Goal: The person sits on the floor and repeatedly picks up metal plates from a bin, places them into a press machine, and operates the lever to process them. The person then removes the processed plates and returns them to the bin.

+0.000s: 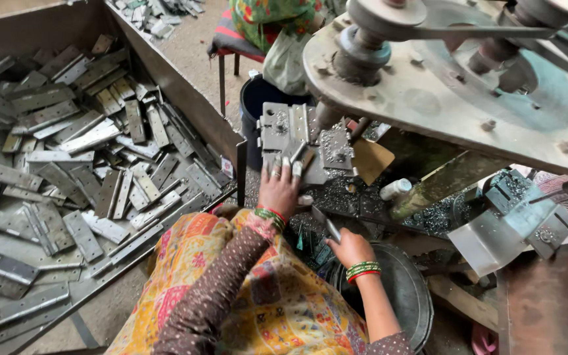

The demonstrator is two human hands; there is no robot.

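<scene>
My left hand [279, 189], in a brown dotted sleeve with bangles, reaches forward onto the machine's metal fixture [284, 128]. Its fingers grip a small grey hinge leaf [299, 158] lying there. My right hand [350, 250], bare-armed with green and red bangles, is lower and to the right. It holds a narrow metal hinge piece [327, 227] that points up and left, above a round dark metal pan [405, 292]. A patterned yellow and orange cloth [231, 296] covers my lap below both arms.
A big metal tray [172, 85] on the left holds several flat grey hinges [67, 171]. The machine's tilted plate with pulleys and a belt [442, 79] overhangs the upper right. A dark bucket [258, 98], a small white bottle [396, 189] and a seated person in floral clothing [264, 20] are behind.
</scene>
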